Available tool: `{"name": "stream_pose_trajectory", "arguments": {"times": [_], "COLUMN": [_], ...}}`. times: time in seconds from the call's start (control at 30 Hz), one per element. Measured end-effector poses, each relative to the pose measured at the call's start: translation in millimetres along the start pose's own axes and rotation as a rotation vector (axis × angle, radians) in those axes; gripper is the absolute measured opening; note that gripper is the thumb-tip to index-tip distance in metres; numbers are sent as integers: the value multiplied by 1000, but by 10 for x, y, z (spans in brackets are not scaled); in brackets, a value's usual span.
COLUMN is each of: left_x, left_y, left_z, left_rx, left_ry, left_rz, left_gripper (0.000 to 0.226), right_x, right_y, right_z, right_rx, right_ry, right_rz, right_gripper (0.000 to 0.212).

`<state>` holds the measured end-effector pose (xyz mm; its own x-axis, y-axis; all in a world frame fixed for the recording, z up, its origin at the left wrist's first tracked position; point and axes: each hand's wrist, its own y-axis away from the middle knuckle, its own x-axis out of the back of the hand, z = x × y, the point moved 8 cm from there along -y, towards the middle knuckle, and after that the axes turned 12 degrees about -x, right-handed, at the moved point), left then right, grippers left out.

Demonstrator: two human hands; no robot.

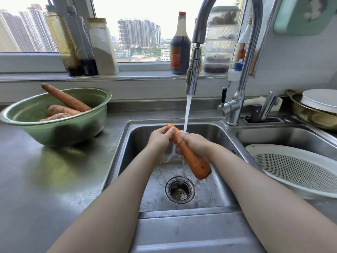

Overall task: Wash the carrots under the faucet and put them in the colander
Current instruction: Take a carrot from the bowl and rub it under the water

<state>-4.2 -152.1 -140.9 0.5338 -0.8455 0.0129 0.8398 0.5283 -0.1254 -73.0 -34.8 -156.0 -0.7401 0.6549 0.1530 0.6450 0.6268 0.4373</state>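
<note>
Left grip (160,138) pinches the narrow tip and right grip (196,144) wraps the middle of the long wet orange carrot (197,166), under the chrome faucet (193,70) stream. Likely stiff, slippery; best held at thick end.

Wet orange carrot (193,157) tilted over left basin (209,198), thin tip up and away, thick end low, under stream from running chrome faucet (192,70). Three dirty carrots (63,106) in green bowl (54,132) on worktop (45,179), left. White mesh colander (291,167) tilted in right basin (273,137).
</note>
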Motion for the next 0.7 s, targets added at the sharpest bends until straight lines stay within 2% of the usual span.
{"name": "stream_pose_trajectory", "arguments": {"times": [0.13, 0.27, 0.33, 0.43, 0.6, 0.7], "left_x": [-31, -10, -8, 4, -78, -114], "left_y": [2, 12, 15, 2, 3, -13], "left_z": [-5, -15, -15, -15, 24, -6], "left_rx": [-6, 4, -5, -15, -37, -41], "left_ry": [-11, -14, -12, 20, 35, 17], "left_rz": [-4, 16, 18, 18, -50, -61], "left_gripper": [20, 20, 22, 23, 29, 29], "right_x": [22, -13, -42, -58, 48, 83], "right_y": [-9, -1, 23, 42, 23, 62], "right_z": [5, 56, 71, 38, -28, -12], "right_rx": [-12, -11, -9, -8, 4, 9], "right_ry": [12, 53, 98, 39, -23, -32], "right_rz": [64, -97, -136, -103, 133, 101], "right_gripper": [51, 27, 21, 27, 57, 47]}}
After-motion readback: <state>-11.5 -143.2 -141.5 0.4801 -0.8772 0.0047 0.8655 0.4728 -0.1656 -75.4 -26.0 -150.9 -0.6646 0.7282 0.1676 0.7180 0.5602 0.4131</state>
